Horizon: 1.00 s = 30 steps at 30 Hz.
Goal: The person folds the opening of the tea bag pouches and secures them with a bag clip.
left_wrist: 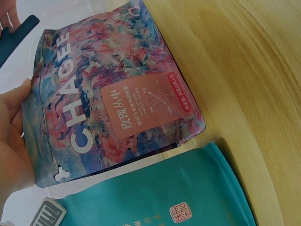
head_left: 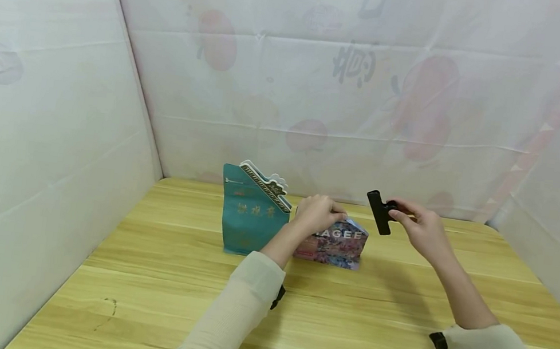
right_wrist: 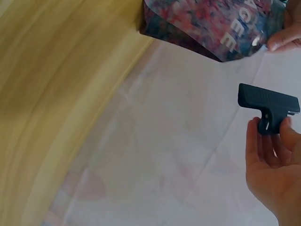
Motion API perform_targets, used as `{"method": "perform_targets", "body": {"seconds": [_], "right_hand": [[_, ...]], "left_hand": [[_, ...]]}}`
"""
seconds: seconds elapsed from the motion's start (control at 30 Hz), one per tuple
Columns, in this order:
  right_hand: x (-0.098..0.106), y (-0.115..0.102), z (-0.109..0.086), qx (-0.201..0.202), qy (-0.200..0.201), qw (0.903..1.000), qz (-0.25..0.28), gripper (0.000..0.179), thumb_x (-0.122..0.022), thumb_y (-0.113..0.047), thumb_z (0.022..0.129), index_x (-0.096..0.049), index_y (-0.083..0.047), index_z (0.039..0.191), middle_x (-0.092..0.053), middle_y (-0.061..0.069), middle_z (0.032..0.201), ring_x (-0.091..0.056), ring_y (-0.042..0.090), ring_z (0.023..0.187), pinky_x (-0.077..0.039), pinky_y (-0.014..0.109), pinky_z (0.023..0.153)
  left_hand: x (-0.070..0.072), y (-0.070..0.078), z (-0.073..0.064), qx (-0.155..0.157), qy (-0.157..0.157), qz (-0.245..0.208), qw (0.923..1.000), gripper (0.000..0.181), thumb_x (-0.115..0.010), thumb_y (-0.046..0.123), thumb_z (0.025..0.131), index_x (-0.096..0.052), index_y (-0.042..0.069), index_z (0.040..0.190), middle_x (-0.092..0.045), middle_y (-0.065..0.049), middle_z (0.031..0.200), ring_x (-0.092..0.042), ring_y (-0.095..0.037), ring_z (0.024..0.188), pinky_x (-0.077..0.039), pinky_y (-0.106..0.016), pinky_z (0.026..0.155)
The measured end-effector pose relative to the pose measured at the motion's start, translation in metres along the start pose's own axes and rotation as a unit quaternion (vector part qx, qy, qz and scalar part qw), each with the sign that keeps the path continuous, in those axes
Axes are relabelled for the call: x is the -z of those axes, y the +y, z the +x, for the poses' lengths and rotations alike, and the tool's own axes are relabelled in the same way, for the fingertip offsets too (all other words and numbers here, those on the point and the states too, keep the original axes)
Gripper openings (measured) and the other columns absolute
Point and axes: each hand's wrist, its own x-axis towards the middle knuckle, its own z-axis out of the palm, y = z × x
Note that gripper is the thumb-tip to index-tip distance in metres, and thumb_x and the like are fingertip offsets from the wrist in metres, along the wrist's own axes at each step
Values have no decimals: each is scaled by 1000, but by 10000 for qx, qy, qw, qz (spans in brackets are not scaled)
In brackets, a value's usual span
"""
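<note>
A pink-and-blue patterned CHAGEE tea bag (head_left: 336, 245) stands on the table. My left hand (head_left: 318, 213) pinches its top edge between thumb and fingers; the left wrist view shows the thumb on the bag's front (left_wrist: 89, 89). To the right, my right hand (head_left: 424, 228) holds a black bag clip (head_left: 379, 212) by its handles, in the air and apart from the bag. In the right wrist view, the clip's long bar (right_wrist: 268, 98) points toward the bag's side. I cannot tell whether the clip's mouth is parted.
Left of the patterned bag stands a teal tea bag (head_left: 251, 220) with gold lettering. A clip with a piano-key pattern (head_left: 265, 184) sits slanted across its upper right corner. The wooden table (head_left: 162, 299) meets pale printed cloth walls (head_left: 268, 92) behind and at both sides.
</note>
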Motion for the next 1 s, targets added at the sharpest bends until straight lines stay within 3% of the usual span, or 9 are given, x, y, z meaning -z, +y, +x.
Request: {"method": "perform_targets", "body": {"seconds": [0.07,0.17,0.3,0.53,0.63,0.73,0.83,1.0], "right_hand": [[-4,3,2,61,104,9998,152,33,-55,-16,94,-59,5,119,-61,22,107,-54,6,95,-40,9,74],[-10,6,4,149,271,9990,328,31,-57,-13,92,-60,6,117,-60,24,110,-47,-10,91,-37,7,69],[-18,10,8,177,485,9978,406,30,-59,-11,91,-61,7,115,-59,25,110,-47,-12,83,-35,14,57],[-27,15,12,129,652,9962,558,28,-60,-9,89,-63,7,112,-61,25,106,-50,-13,79,-35,16,53],[-30,16,14,80,639,9964,547,28,-60,-9,89,-63,7,113,-61,24,106,-56,-4,82,-36,15,53],[-31,14,15,36,591,9965,596,29,-59,-8,90,-61,8,114,-59,26,108,-62,18,91,-38,11,58],[-28,1,14,8,570,9961,676,27,-57,0,89,-60,12,113,-58,29,109,-57,39,96,-39,8,63],[-32,8,12,-71,646,9938,904,29,-58,-6,90,-61,11,113,-58,27,110,-58,2,92,-39,11,60]], "left_hand": [[0,0,0,-9,5,-5,10000,23,-56,41,90,-71,33,106,-66,15,96,-36,-6,43,-17,-20,39],[0,0,-1,-17,-11,-9,10000,23,-55,41,90,-71,33,106,-66,14,98,-37,-6,43,-17,-20,40],[0,0,-1,-16,-35,-16,10000,24,-55,41,90,-71,32,106,-66,14,100,-37,-6,43,-17,-20,40],[0,-1,-1,-37,-26,-26,10000,23,-55,40,91,-71,33,106,-66,14,102,-36,-6,44,-16,-21,40],[0,-1,-1,-66,-10,-43,10000,23,-55,40,91,-71,33,105,-66,14,102,-36,-6,44,-16,-20,40],[1,-1,-1,-69,-19,-77,9999,23,-56,40,91,-71,32,106,-66,14,102,-34,-6,43,-16,-21,40],[1,-1,-1,-64,-41,-59,10000,23,-56,40,91,-71,32,106,-66,14,101,-35,-6,43,-16,-21,40],[1,1,0,-28,-48,14,10000,22,-56,40,90,-71,33,104,-66,15,97,-38,-5,44,-18,-20,40]]}}
